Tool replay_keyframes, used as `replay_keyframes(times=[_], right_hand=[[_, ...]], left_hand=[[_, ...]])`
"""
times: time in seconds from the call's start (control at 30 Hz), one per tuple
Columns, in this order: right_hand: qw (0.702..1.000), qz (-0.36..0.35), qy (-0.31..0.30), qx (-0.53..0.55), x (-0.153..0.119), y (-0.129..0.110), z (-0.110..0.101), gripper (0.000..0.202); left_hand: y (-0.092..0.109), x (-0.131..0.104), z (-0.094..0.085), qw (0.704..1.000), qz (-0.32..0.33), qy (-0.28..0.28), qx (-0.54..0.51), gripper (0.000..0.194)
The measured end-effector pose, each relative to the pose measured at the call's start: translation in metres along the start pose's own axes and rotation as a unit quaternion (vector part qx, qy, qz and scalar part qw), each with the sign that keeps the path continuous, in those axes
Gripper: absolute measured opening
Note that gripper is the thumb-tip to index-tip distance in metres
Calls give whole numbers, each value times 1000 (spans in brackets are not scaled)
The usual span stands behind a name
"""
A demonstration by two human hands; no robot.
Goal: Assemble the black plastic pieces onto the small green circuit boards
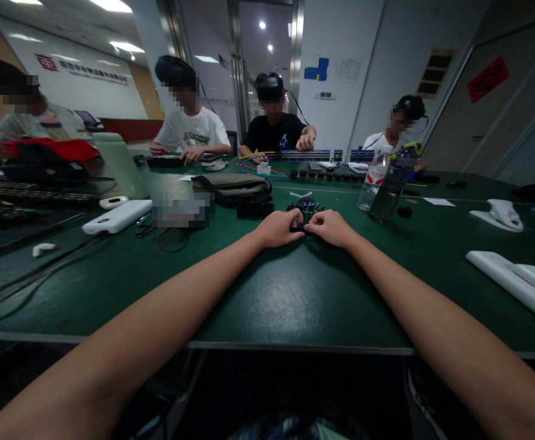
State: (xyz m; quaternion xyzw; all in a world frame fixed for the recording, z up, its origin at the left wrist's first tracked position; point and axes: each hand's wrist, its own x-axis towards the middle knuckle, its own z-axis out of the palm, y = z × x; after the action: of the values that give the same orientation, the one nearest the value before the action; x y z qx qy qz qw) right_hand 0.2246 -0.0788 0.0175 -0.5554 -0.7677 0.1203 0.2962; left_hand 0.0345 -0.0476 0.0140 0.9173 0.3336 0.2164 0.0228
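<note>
My left hand (280, 230) and my right hand (329, 228) meet over the table a little right of the middle of the view. Both have thumb and fingers pinched together on a small dark part (297, 230), mostly hidden by the fingers; its kind cannot be made out. Just beyond the fingertips lies a cluster of small black and green pieces (310, 209), partly covered by my hands. Open black boxes (254, 209) stand left of it, in front of a grey-brown pouch (231, 184) with a black strap.
The green table (267, 311) carries a white power bank (118, 217) with a cable and a pale green bottle (120, 165) at left. Two clear bottles (389, 189) stand right of my hands; white devices (515, 281) lie farther right. Several people with headsets sit opposite.
</note>
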Motion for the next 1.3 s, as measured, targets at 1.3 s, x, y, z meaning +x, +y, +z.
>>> replay_keyframes(times=[1.3], right_hand=[[999, 16, -45, 26, 1, 4, -1, 18]], left_hand=[[3, -1, -21, 976, -18, -106, 190, 19]])
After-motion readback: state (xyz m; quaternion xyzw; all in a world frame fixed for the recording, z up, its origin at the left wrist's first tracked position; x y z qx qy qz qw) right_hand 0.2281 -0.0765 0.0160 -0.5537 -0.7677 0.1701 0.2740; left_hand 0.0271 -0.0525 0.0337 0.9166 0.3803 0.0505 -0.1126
